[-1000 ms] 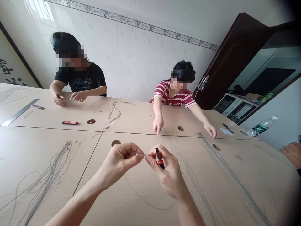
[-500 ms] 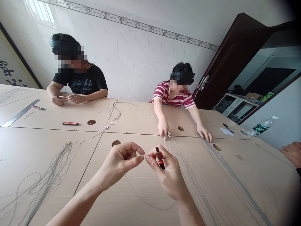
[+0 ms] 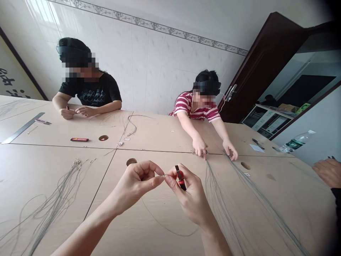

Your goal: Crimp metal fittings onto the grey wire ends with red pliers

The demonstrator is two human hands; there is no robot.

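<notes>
My left hand pinches the end of a thin grey wire between thumb and forefinger, above the table's middle. The wire loops down onto the tabletop below my hands. My right hand is closed round a small red and black tool, its fingertips meeting the left hand's at the wire end. Both hands hover just over the light wooden table.
A bundle of grey wires lies at left, more wires fan out at right. Two people sit across the table; the one in stripes has both hands on the right wires. Another person's hand, a bottle, a ruler.
My hands have stayed almost still. The person in stripes slid the near hand to the right along the table seam, gathering the wires into a narrower fan.
</notes>
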